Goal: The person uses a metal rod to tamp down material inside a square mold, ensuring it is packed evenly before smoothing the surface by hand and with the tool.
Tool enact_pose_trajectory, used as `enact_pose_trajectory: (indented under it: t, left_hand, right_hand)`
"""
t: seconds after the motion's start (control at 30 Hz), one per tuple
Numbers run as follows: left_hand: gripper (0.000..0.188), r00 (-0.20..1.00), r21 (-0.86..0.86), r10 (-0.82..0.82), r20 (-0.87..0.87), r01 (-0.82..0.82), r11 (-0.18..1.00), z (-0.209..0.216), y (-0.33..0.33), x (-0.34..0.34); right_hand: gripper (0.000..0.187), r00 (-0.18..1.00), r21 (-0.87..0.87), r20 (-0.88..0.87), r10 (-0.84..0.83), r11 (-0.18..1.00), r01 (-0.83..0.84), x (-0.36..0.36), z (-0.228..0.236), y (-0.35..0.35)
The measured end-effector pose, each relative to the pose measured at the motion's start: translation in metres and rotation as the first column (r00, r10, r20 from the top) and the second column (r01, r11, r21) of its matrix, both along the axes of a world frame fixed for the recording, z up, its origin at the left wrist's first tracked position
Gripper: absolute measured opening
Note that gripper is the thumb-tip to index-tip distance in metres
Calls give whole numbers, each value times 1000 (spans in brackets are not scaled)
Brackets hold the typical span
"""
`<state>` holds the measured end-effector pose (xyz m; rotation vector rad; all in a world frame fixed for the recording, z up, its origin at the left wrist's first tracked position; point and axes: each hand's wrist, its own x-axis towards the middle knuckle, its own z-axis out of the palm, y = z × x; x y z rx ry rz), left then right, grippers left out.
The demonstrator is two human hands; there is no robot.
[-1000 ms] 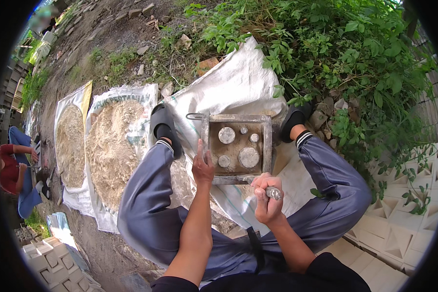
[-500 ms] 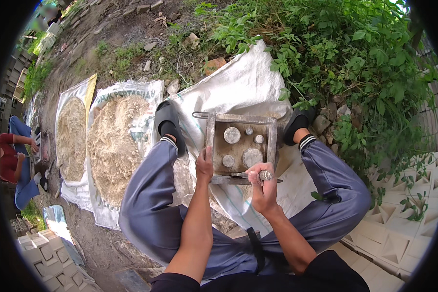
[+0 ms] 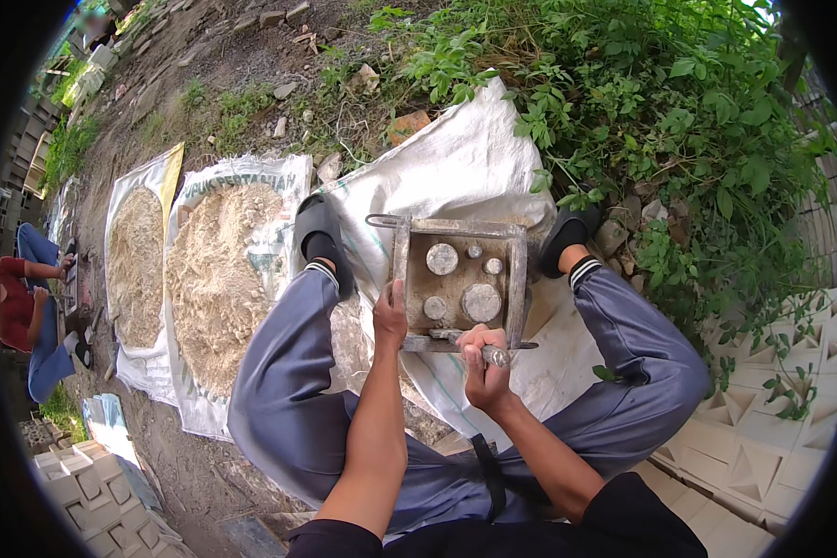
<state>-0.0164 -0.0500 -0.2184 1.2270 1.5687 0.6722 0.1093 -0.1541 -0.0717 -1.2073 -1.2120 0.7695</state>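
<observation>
Between my feet a square mould frame with dusty, worn sides lies on a white woven sack. Several round grey plugs of differing widths, among them a large disc, stand on its brown floor. My left hand is closed on the near part of the frame's left side. At the near edge, my right hand is wrapped round the handle of a small scraper-like tool. The tool's dusty blade rests by the inner near wall; my fingers partly cover it, so its exact kind is unclear.
Two sacks heaped with pale powder, a nearer heap and a farther heap, lie left. A person in red sits beyond them. Pale moulded blocks are stacked at right, others at lower left. Leafy plants crowd the far right.
My right hand has shifted slightly left and nearer to me, turning the tool's handle with it. My left hand and the frame stay put. The other person's hand has moved a little.
</observation>
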Motion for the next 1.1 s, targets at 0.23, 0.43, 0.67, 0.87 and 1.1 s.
enact_pose_trajectory:
  t: [0.23, 0.43, 0.67, 0.87, 1.1]
  left_hand:
    - [52, 999, 21, 36, 11, -36, 999, 1, -4, -4]
    - [52, 998, 11, 43, 42, -43, 999, 0, -2, -5]
    - [52, 997, 26, 52, 64, -53, 998, -5, -4, -7]
    - [53, 998, -29, 23, 58, -22, 999, -15, -6, -9]
    - [56, 999, -13, 5, 37, -5, 1000, -11, -2, -5]
  right_hand:
    - [7, 996, 56, -34, -77, 995, 79, -15, 12, 0]
    - [11, 999, -148, -13, -49, 988, 46, -15, 27, 13]
    - [11, 1000, -197, -23, 2, 980, -6, -15, 24, 13]
    - [9, 997, 27, -82, -4, 1000, 6, -24, -8, 5]
    - [9, 995, 22, -71, -64, 998, 65, -32, -2, 4]
